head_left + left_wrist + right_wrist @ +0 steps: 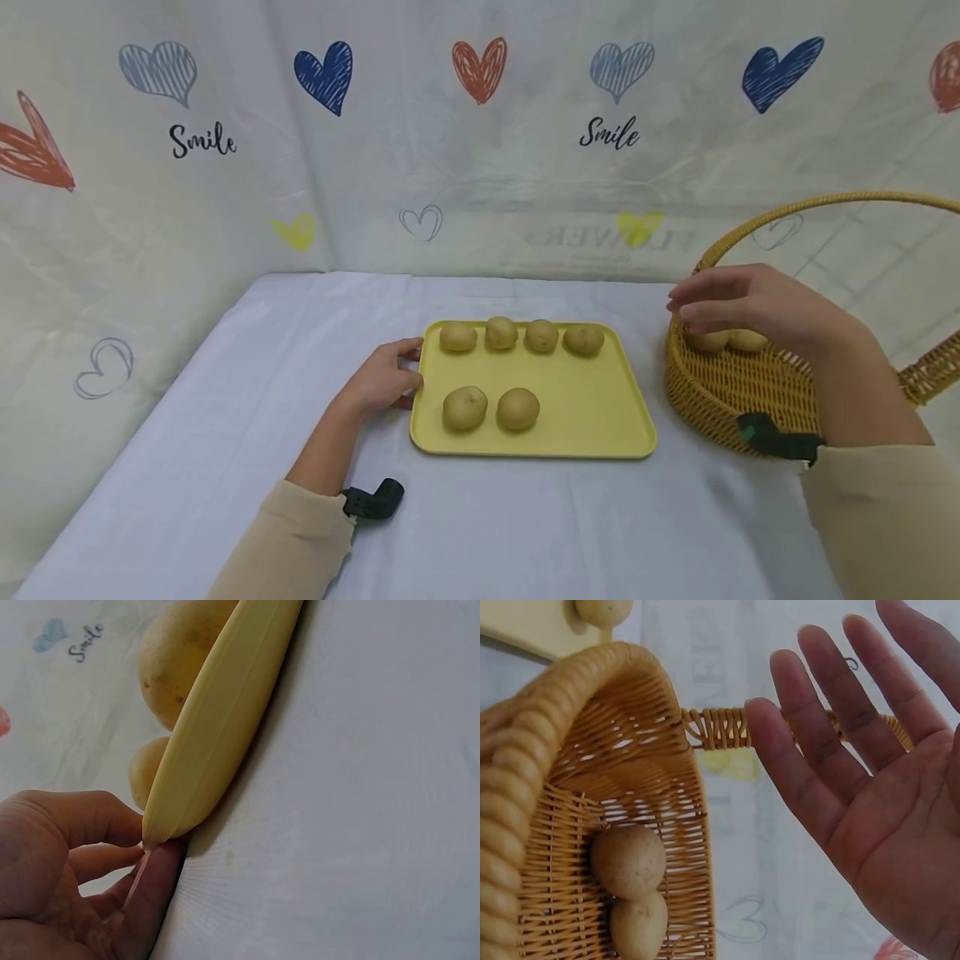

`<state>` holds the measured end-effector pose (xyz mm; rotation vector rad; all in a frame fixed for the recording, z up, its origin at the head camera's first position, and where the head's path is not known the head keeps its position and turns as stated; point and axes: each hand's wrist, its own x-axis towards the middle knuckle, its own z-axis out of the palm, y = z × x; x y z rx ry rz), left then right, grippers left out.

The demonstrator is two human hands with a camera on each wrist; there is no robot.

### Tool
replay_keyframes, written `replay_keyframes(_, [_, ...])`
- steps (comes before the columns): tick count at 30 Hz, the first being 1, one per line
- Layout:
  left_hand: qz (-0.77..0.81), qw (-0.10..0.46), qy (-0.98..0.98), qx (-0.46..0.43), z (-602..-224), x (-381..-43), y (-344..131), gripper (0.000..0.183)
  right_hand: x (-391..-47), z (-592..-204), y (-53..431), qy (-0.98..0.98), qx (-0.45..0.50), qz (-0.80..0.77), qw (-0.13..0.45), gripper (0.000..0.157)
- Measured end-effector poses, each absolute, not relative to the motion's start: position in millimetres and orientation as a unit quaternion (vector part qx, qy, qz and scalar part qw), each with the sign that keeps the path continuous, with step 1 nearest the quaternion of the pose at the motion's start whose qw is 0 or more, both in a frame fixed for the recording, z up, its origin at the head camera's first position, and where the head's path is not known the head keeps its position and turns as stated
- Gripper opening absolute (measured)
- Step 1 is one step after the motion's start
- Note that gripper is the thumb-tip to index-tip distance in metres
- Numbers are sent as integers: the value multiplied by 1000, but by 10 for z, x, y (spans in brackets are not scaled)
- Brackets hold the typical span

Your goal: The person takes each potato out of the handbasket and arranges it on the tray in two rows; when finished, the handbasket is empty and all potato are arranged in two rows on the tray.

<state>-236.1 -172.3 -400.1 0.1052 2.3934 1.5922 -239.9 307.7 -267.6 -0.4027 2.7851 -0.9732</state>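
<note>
A shallow yellow tray (pixel 585 400) lies on the white cloth, with a row of potatoes along its far side and two potatoes nearer. At its left edge, my left hand (pixel 384 377) pinches the rim between thumb and fingers. The left wrist view shows the fingertips (pixel 161 859) at the tray's end. Above a wicker basket (pixel 690 392) on the right is my right hand (pixel 757 304), holding nothing. In the right wrist view its fingers are spread and nearly straight. Two potatoes (pixel 628 861) lie inside the basket, partly hidden by the hand in the head view.
The basket's tall arched handle (pixel 825 200) rises behind the right hand. A white curtain (pixel 480 167) printed with hearts and "Smile" hangs behind the table. White cloth (pixel 487 525) stretches in front of the tray.
</note>
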Motion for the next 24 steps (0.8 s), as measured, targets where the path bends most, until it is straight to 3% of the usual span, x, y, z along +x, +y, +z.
replay_keyframes(15, [550,131,824,36,-3989,-2363,-1734,83,-2449,-2695,3361,919,-95,-364,114,54])
replay_keyframes(24, [552,133,822,35,-3995,-2365,-1727,82,-2543,-2741,3484,937,-68,-324,110,68])
